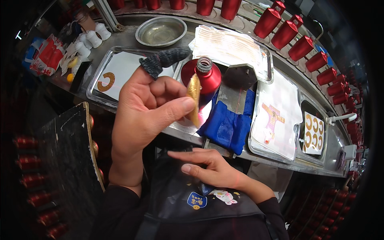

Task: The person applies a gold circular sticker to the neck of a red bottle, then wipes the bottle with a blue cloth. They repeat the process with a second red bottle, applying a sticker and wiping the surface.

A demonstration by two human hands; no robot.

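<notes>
Here, the left hand [142,110] pinches a shiny gold piece [194,92] (apparently curved, seen edge-on), the right hand [214,171] unclenched.

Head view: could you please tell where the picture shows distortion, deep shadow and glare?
Head view: the row of glossy red bottles bends in an arc along the top and right; head view: red shiny containers at lower left sink into shadow; head view: bright reflections on the round silver metal basin.
</notes>
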